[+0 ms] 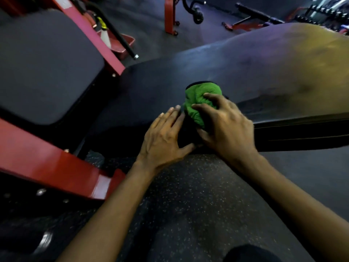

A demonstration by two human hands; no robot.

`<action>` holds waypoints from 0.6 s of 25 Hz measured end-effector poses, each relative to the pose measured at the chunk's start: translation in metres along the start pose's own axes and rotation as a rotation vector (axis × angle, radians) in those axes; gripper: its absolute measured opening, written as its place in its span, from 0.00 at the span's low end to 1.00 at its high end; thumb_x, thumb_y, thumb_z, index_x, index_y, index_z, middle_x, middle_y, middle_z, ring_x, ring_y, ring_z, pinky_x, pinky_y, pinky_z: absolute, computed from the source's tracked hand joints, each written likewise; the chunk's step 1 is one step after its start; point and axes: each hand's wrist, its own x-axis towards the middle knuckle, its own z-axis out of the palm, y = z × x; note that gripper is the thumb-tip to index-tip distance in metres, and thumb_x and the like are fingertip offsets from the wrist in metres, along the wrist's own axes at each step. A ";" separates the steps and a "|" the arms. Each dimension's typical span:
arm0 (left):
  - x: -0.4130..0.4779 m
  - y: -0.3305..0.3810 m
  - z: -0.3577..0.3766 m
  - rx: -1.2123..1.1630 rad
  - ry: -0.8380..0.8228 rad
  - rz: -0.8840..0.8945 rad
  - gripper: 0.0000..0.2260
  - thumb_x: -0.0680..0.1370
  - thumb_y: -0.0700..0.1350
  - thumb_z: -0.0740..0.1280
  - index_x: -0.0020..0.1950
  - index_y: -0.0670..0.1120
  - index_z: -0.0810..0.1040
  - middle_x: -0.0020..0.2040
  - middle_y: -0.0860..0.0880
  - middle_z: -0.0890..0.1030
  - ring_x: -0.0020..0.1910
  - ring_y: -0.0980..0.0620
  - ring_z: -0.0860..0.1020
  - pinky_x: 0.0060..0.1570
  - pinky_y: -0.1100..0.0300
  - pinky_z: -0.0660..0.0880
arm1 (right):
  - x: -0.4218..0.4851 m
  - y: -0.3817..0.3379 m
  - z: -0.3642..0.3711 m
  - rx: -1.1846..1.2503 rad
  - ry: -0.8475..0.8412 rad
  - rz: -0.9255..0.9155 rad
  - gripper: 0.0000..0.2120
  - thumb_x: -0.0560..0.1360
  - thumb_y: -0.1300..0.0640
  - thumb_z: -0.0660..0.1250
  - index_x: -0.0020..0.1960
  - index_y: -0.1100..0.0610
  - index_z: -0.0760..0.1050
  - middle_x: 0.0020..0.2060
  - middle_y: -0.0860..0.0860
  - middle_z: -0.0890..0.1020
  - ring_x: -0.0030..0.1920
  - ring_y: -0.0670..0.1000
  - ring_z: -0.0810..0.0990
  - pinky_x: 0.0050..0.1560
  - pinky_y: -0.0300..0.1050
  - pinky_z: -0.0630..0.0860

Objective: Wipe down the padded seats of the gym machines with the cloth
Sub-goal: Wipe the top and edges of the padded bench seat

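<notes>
A bunched green cloth (pixel 198 97) lies on a long black padded bench seat (pixel 245 69) that runs from the centre to the right edge. My right hand (pixel 224 127) grips the cloth from above, fingers curled over it. My left hand (pixel 164 137) rests flat on the seat's near end just left of the cloth, fingers straight, thumb spread along the pad's edge.
A second dark padded seat (pixel 41 65) on a red machine frame (pixel 49 165) stands at the left. A white spray bottle (pixel 104 33) sits in a red tray behind it. Speckled rubber floor (pixel 188 195) lies below; more equipment and dumbbells (pixel 324 14) stand at the far back.
</notes>
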 end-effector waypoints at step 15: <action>-0.061 -0.108 -0.024 0.010 -0.055 -0.200 0.31 0.81 0.65 0.51 0.81 0.51 0.59 0.79 0.46 0.63 0.79 0.48 0.60 0.77 0.48 0.57 | 0.023 -0.079 0.043 0.054 -0.062 -0.132 0.24 0.69 0.47 0.76 0.64 0.46 0.79 0.67 0.51 0.76 0.64 0.58 0.78 0.42 0.51 0.81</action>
